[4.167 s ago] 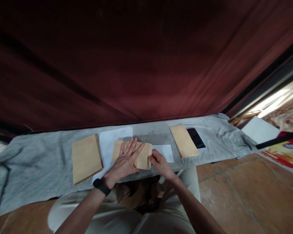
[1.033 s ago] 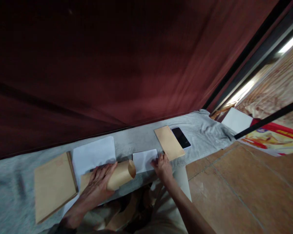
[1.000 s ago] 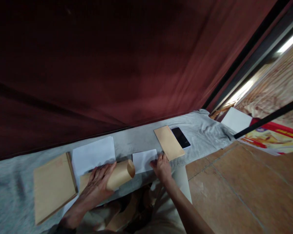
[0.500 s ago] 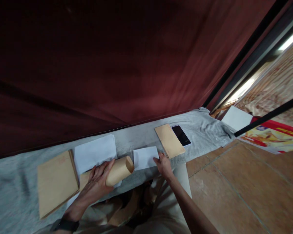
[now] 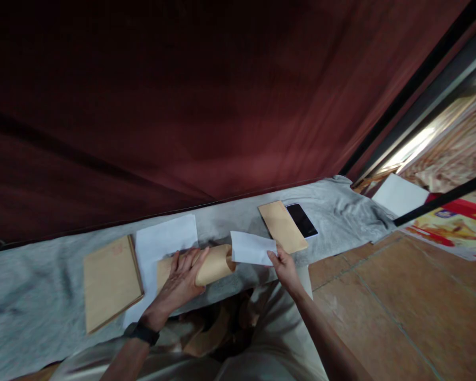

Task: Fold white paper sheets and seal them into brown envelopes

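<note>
My left hand (image 5: 182,275) presses on a brown envelope (image 5: 216,263) lying on the grey cloth (image 5: 35,286), its fingers curled over it so the right end bulges open. My right hand (image 5: 284,264) pinches a folded white paper (image 5: 252,247) by its right corner and holds it lifted, its left edge at the envelope's open mouth. A black watch sits on my left wrist.
A stack of brown envelopes (image 5: 109,280) lies at the left with a white sheet (image 5: 164,241) beside it. Another brown envelope (image 5: 282,226) and a black phone (image 5: 301,220) lie to the right. Dark red curtain behind; tiled floor (image 5: 400,312) to the right.
My right hand has picked the white paper up off the cloth and brought it left to the envelope's open end. My left hand stays on the envelope.
</note>
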Available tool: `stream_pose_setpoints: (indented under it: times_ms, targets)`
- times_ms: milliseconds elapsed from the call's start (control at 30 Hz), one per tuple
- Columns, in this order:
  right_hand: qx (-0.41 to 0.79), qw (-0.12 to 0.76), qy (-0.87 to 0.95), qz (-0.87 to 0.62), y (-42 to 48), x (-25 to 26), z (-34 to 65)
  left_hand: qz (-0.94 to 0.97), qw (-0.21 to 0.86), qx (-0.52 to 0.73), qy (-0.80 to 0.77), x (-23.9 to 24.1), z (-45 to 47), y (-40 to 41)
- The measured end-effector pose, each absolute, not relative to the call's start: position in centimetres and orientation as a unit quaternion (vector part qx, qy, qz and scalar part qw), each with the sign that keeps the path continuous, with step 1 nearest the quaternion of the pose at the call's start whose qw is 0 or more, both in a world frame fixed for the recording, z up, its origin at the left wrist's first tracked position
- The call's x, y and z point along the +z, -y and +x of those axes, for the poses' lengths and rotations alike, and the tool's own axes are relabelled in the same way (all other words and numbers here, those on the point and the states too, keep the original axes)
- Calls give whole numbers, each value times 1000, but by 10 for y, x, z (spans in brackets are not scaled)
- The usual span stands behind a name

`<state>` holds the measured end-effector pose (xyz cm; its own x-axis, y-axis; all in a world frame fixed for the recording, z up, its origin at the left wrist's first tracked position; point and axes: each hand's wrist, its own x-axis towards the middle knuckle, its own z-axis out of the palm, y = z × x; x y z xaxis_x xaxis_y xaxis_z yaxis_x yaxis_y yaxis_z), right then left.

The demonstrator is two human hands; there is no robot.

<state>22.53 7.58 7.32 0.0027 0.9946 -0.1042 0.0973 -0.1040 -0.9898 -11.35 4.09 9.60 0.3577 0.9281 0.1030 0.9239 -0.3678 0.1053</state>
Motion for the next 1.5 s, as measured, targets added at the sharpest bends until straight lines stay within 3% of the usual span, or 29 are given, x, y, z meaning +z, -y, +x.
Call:
stream_pose_setpoints:
  times_ms: [233,500,867,1233,1500]
  targets:
    - [562,370,545,-501,-84,80,239,812,-4,80,-578,91,-106,-42]
    - [495,302,621,-527,-93,95,251,812,-6,76,-579,92,-104,-47]
    - [510,314,608,-521,-93,100,248,778,41,62,-624,91,-98,-51]
    - [442,274,685,-511,-112,104,248,791,26,73,-607,92,-97,-49]
    - [492,226,657,-525,-121,105,237,797,33,86,-596,92,-93,-52]
